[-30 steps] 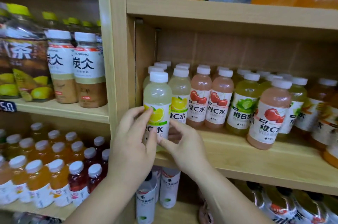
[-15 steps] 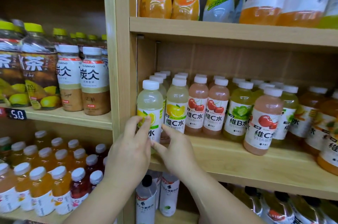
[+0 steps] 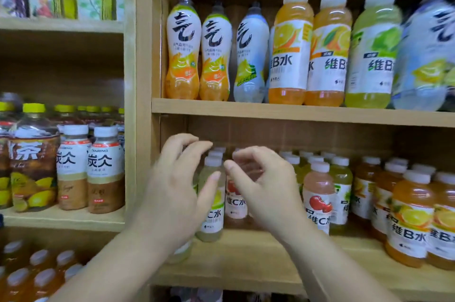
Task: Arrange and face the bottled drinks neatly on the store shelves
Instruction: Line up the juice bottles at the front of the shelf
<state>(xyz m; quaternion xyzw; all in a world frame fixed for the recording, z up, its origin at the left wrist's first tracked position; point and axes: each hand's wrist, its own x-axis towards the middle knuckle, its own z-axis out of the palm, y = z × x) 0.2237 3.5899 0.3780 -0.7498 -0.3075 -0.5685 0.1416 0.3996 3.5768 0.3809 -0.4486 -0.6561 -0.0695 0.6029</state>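
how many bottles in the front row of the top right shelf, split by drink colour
orange bottles: 4
clear bottles: 2
yellow-green bottle: 1
total: 7, front row only; the clear one at the far right is blurred

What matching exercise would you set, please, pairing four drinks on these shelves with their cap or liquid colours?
Things:
1. tea bottle
2. soda bottle
3. apple bottle
4. latte bottle

Colours:
A. pink liquid
B. yellow cap
C. dark cap
D. white cap, tan liquid

Pairs: 1-B, 2-C, 3-A, 4-D
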